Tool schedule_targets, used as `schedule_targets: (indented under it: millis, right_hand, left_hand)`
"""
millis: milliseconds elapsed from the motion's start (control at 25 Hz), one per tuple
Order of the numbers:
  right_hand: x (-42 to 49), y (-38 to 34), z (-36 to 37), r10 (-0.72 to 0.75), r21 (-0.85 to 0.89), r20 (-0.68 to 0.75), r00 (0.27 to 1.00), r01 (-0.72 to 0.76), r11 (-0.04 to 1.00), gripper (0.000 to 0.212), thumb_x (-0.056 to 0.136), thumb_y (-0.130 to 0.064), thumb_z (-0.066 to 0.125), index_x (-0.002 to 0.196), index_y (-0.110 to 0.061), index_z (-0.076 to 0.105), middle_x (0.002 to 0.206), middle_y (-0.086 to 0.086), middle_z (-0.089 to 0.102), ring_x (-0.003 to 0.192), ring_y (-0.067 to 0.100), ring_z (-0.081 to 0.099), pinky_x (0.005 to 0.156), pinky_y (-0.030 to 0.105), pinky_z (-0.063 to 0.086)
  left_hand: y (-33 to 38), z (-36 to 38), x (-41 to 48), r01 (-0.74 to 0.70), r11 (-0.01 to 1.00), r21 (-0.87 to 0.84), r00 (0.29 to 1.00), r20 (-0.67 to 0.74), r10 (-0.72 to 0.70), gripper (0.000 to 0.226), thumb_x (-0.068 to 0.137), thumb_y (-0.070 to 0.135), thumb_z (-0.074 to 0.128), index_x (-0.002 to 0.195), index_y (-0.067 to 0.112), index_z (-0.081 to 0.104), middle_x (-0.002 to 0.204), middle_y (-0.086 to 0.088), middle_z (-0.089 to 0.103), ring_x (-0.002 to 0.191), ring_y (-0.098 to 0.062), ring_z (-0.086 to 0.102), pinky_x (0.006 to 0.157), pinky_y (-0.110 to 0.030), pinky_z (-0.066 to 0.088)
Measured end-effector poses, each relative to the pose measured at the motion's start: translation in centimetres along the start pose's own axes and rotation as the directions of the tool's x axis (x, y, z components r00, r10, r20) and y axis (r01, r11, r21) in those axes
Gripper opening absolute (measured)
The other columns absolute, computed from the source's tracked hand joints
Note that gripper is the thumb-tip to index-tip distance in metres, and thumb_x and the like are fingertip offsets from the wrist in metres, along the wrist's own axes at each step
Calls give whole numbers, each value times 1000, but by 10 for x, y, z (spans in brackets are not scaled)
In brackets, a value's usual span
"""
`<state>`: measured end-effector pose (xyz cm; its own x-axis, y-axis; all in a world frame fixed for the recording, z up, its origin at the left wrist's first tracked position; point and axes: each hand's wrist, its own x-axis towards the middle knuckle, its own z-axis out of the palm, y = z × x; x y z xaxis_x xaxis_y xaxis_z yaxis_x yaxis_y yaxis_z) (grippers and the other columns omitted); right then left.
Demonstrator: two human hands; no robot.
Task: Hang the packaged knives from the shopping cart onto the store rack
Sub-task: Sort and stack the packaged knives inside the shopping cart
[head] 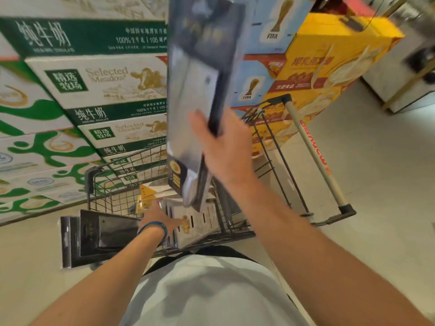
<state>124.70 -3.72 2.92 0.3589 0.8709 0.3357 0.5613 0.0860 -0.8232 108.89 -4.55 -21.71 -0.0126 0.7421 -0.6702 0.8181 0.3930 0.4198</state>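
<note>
My right hand (221, 147) grips a tall dark packaged knife (195, 85) by its right edge and holds it upright, high above the shopping cart (113, 191). Its cleaver blade shows through the clear front. My left hand (160, 220), with a blue band on the wrist, reaches down into the cart and rests on a light packaged knife (197, 222) lying there; its fingers are partly hidden, so I cannot tell whether they grip it. Dark packaged knives (94, 236) hang over the cart's near left edge. The store rack is not in view.
Stacked milk cartons (77, 90) fill the left side behind the cart. Yellow and blue boxes (329, 62) are piled at the upper right. The cart handle (315, 154) slants to the right. Pale floor lies at the right.
</note>
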Motion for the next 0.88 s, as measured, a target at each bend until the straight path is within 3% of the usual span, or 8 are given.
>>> schedule_targets:
  millis: [80,160,280,400,480,640,720,880]
  right_hand:
    - [-33,21,19,21,-97,123,992,-9,995,12,95,-27,71,87,-21,64,63,-18,46,56,2,46,55,15,31]
    - [-68,47,35,97,-212,293,951,-35,977,26,96,-32,67,120,-23,69,75,-17,63,66,-3,58,61,20,45]
    - [-115,91,53,317,-480,559,766,-13,877,38,98,-35,60,135,-28,59,107,5,74,97,29,69,82,39,56]
    - [-145,127,60,523,-578,520,675,-173,798,44,103,-31,53,147,-26,48,116,11,70,104,34,68,89,42,56]
    - [-156,147,64,626,-603,463,627,-295,741,43,108,-35,44,148,-21,46,118,13,68,106,33,66,92,41,54]
    - [-165,166,88,758,-673,518,396,-359,647,45,110,-32,37,154,-22,36,148,14,50,135,36,48,108,42,43]
    - [-164,171,94,766,-657,483,423,-403,637,55,107,-29,42,160,-23,26,163,10,31,148,34,33,118,45,34]
    - [-140,191,96,777,-493,325,539,-604,626,62,109,-39,35,164,-24,11,172,3,3,157,24,12,124,39,16]
  left_hand:
    - [2,-1,1,-5,1000,13,1000,-2,5,101,67,40,86,148,17,30,130,-10,59,104,-32,63,86,-44,57]
    - [5,0,1,-18,996,85,1000,-23,20,98,71,44,82,150,18,29,137,-9,54,112,-31,61,88,-41,53]
    - [8,-3,0,-30,988,150,996,-78,42,75,81,35,72,145,14,37,133,-13,57,112,-33,61,84,-40,50]
    - [5,-8,2,-37,994,104,999,11,36,91,74,41,78,146,21,28,121,-11,63,97,-32,64,72,-35,49]
    - [4,-8,1,-35,995,99,998,53,30,104,71,51,78,152,23,18,126,-9,61,98,-30,64,69,-33,48]
    - [10,-5,-5,-31,996,78,999,32,28,108,70,56,77,153,24,16,113,-5,65,86,-23,62,65,-32,47]
    - [16,-2,-10,-54,994,93,998,39,50,102,70,59,75,149,24,20,99,0,63,81,-23,62,67,-33,52]
    - [22,10,-20,-98,986,135,995,15,97,87,72,63,69,139,28,27,101,-3,67,87,-28,67,80,-43,58]
